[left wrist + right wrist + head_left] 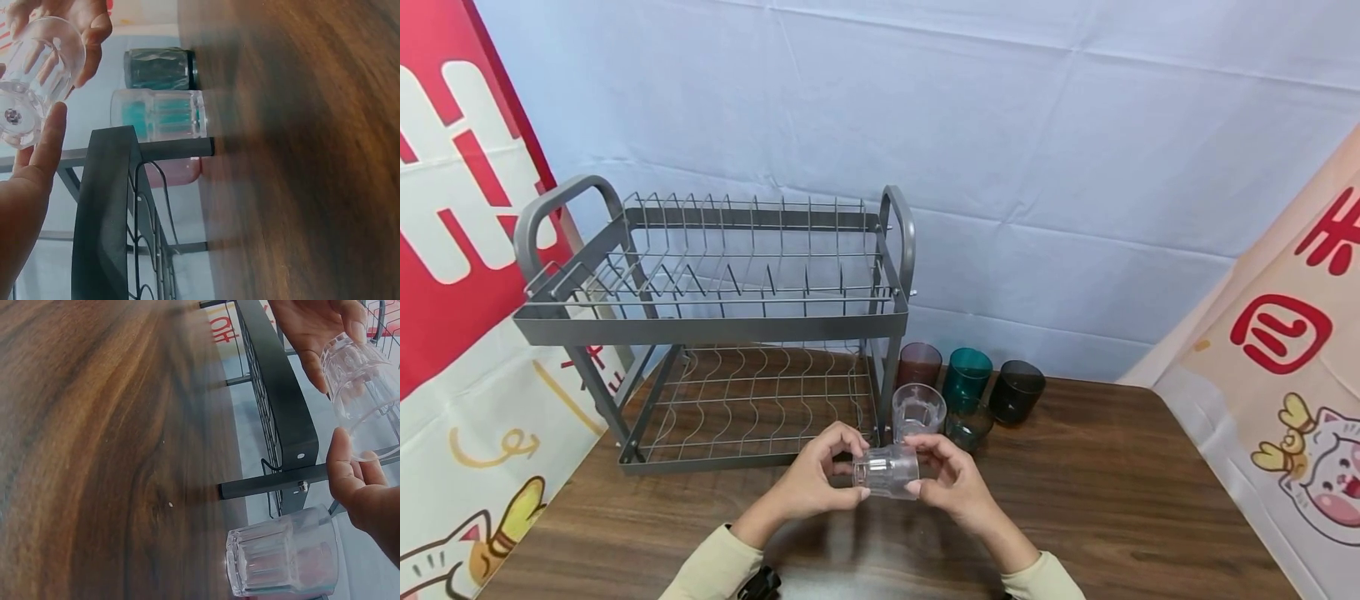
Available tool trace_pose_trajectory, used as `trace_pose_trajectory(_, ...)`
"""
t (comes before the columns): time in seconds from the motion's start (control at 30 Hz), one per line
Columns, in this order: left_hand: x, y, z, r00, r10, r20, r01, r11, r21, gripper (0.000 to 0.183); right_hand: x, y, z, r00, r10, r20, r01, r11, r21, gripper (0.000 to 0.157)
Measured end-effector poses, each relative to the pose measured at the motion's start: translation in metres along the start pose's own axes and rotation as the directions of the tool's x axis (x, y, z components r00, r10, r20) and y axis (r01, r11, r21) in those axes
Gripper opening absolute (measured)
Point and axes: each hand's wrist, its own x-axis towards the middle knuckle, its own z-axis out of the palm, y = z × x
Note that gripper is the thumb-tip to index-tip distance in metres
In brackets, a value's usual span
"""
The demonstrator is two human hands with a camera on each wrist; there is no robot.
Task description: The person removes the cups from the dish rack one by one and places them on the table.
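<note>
Between both hands a clear glass [886,472] is held on its side above the table. My left hand [820,472] grips its narrower base end with thumb and fingers. The wider rim end is pinched by my right hand [953,483]. In the right wrist view the held glass [365,394] shows faceted sides near the base and a smooth rim. Just behind the hands, a second clear glass [917,408] stands upright on the table, partly covered by the right fingers in the head view.
A two-tier grey dish rack [711,330] stands at left. To its right are a reddish glass [919,364], a teal glass [967,375], a black glass [1017,392] and a dark translucent glass [968,423]. The wooden table [1097,500] ends against a pale cloth backdrop [1000,167].
</note>
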Motion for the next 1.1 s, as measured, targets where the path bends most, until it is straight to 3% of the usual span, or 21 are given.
trace_pose_trajectory(0.17, 0.002, 0.029, 0.005, 1.0, -0.008, -0.007, 0.009, 0.988, 0.152, 0.039, -0.002, -0.003, 0.001, 1.0, -0.011, 0.003, 0.011, 1.0, -0.001, 0.045)
trace_pose_trajectory(0.23, 0.002, 0.032, 0.005, 1.0, 0.008, -0.001, -0.008, 0.977, 0.214, 0.039, -0.002, -0.005, 0.001, 1.0, -0.022, 0.007, 0.022, 1.0, -0.007, 0.044)
trace_pose_trajectory(0.37, 0.0, 0.026, 0.005, 1.0, 0.023, 0.013, -0.026, 0.953, 0.303, 0.043, -0.003, -0.009, 0.0, 1.0, -0.02, 0.013, 0.021, 0.999, -0.045, 0.045)
trace_pose_trajectory(0.53, -0.005, 0.013, 0.006, 0.997, -0.013, 0.076, -0.026, 0.871, 0.491, 0.049, -0.008, -0.017, -0.004, 1.0, 0.012, -0.005, -0.013, 0.98, -0.2, 0.047)
trace_pose_trajectory(0.67, -0.005, 0.011, 0.012, 0.991, -0.072, 0.116, -0.012, 0.801, 0.598, 0.051, -0.012, -0.02, -0.009, 0.999, 0.019, -0.033, -0.029, 0.938, -0.346, 0.049)
trace_pose_trajectory(0.9, 0.003, 0.011, 0.026, 0.983, -0.156, 0.097, 0.043, 0.708, 0.705, 0.044, -0.016, -0.026, -0.018, 0.993, 0.072, -0.093, -0.11, 0.849, -0.517, 0.051)
trace_pose_trajectory(1.1, 0.009, 0.008, 0.034, 0.978, -0.188, 0.091, 0.05, 0.634, 0.772, 0.039, -0.016, -0.038, -0.026, 0.981, 0.128, -0.146, -0.193, 0.725, -0.662, 0.05)
